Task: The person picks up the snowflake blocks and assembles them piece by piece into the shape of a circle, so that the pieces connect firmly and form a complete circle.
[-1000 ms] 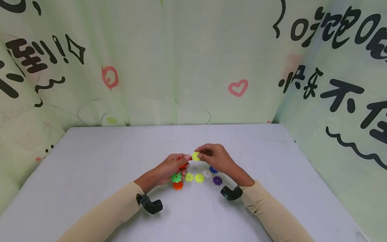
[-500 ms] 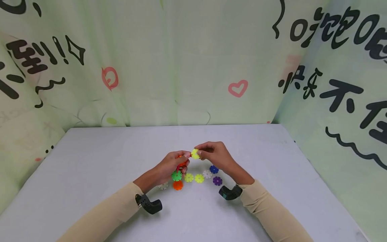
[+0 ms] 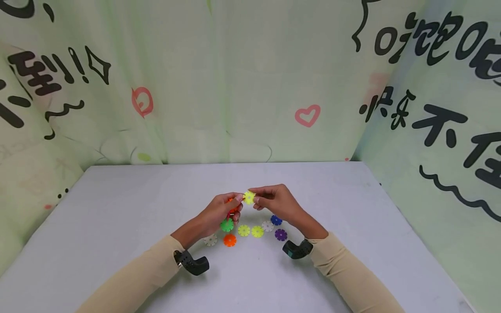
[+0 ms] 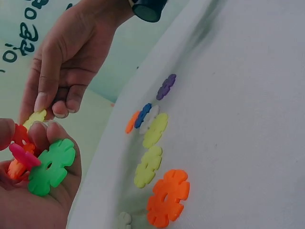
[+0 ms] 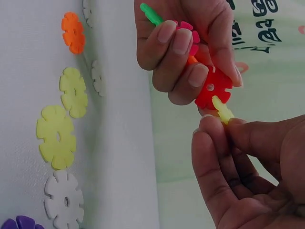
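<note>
My left hand (image 3: 219,213) grips a joined chain of flower-shaped plastic discs above the table. In the left wrist view the chain has a green disc (image 4: 52,167), a pink disc (image 4: 25,156) and an orange disc (image 4: 20,164). A red disc (image 5: 213,88) sits at its end, between left thumb and fingers. My right hand (image 3: 279,202) pinches a yellow disc (image 3: 248,197) by its edge between thumb and index finger. The yellow disc's rim meets the red disc's edge, turned crosswise to it in the right wrist view.
Loose discs lie on the white table (image 3: 156,195) below the hands: orange (image 3: 229,240), two yellow ones (image 3: 250,231), white (image 3: 268,226), blue (image 3: 276,220), purple (image 3: 280,234) and another white (image 3: 210,239). A printed curtain (image 3: 250,87) stands behind the table.
Both hands have shifted slightly left and up with their discs. The yellow disc has turned more face-on to the head view and sits close against the chain's end.
</note>
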